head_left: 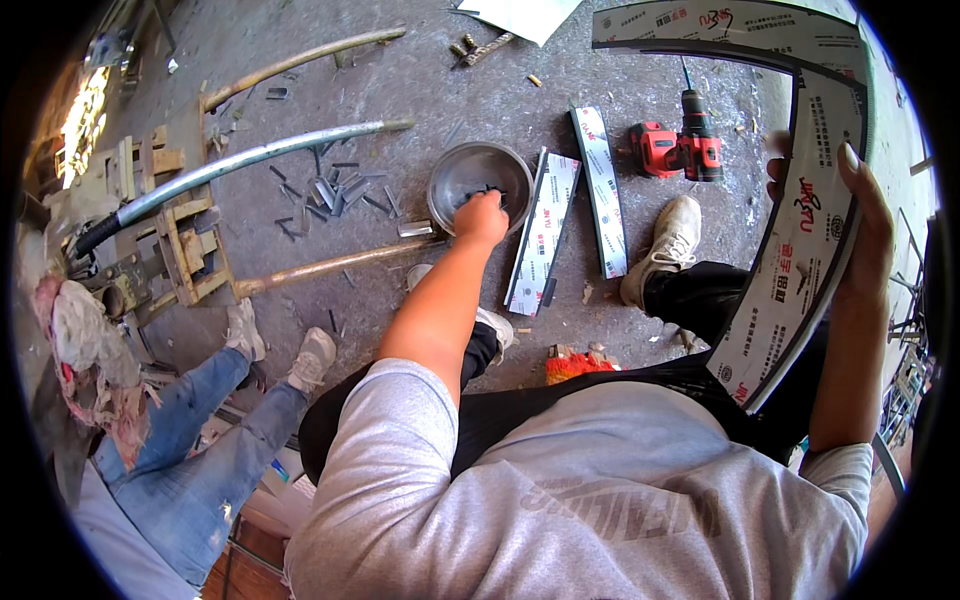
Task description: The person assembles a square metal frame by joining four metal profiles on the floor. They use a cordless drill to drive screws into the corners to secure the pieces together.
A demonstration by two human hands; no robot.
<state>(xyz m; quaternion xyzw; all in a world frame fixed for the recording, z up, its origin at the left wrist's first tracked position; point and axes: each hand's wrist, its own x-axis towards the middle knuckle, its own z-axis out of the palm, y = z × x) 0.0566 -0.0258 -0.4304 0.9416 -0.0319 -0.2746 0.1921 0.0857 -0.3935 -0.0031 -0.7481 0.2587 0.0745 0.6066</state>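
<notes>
Left hand [483,217] in bowl [458,172], fingers bunched by dark bits [503,197] (can't tell if gripping); right hand [866,235] grips frame [800,230]. I'd hold it steady, pick singly.

Our left hand [483,217] is down in a steel bowl [455,165], fingers at some small dark pieces [492,190]; grip unclear. Our right hand [866,235] grasps a long film-covered frame [790,265], cornered at its top end. On the floor right of the bowl: two shorter film-covered strips [545,235], then a red-and-black drill [700,155]. Left of it: scattered metal offcuts [328,192], a curving silver pipe [260,156]. Lower left, we note another person's jeans [185,480].
</notes>
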